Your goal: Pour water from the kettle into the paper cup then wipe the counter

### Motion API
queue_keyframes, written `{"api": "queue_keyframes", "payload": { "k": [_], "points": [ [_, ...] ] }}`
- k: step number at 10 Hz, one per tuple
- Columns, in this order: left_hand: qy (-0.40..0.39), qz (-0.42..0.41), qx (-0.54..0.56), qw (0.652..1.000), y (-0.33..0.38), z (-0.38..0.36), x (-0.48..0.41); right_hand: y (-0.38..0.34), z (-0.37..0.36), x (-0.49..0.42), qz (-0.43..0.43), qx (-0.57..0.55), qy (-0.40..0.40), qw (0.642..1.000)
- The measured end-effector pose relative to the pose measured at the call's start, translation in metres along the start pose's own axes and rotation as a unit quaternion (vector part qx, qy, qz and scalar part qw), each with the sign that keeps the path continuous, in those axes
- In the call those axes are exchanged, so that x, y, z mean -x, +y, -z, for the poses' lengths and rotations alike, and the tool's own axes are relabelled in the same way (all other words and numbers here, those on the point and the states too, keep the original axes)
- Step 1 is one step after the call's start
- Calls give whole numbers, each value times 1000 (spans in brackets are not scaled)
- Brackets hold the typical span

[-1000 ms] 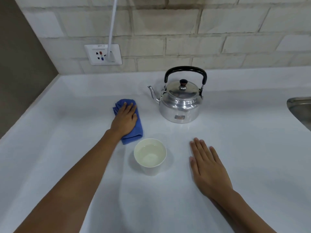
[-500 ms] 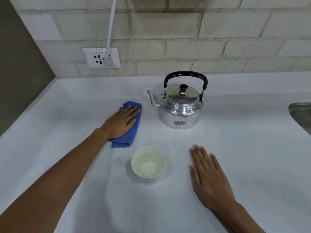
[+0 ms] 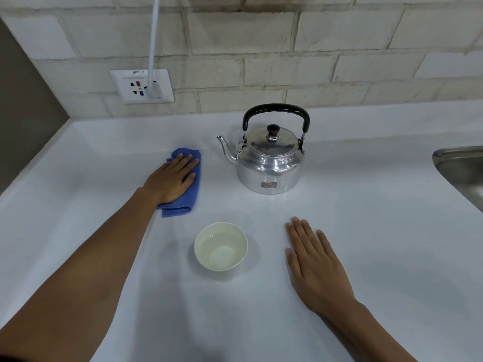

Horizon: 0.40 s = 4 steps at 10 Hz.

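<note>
A shiny metal kettle [image 3: 270, 163] with a black handle stands upright at the back of the white counter [image 3: 366, 231], its spout pointing left. A white paper cup [image 3: 220, 246] with water in it stands in front of the kettle. My left hand [image 3: 170, 178] lies flat on a folded blue cloth [image 3: 192, 194] and presses it onto the counter, left of the kettle's spout and behind the cup. My right hand [image 3: 316, 265] rests flat on the counter to the right of the cup, palm down with its fingers apart, holding nothing.
A steel sink [image 3: 462, 168] cuts into the counter at the right edge. A brick wall runs along the back, with a wall socket [image 3: 142, 86] and a white cable [image 3: 154, 35] plugged into it. The counter's left edge meets a dark wall.
My left hand has slid the blue cloth a little away from the cup, toward the back left. The right hand, cup and kettle have stayed put; the view has tilted up slightly.
</note>
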State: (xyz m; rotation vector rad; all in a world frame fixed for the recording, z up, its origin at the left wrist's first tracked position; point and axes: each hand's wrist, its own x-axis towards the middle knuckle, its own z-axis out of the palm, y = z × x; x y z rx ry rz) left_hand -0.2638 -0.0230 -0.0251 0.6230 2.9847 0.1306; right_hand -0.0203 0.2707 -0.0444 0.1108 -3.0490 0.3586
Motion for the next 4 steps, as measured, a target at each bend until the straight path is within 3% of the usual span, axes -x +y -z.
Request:
{"api": "queue_keyframes", "payload": {
  "k": [2,4],
  "points": [
    [-13,10,-3,1000,6,4,3,1,0,0,4,-5,5,1000],
    [117,-52,63,990,23,29,25,5,1,-2,0,-44,-8,999]
  ]
}}
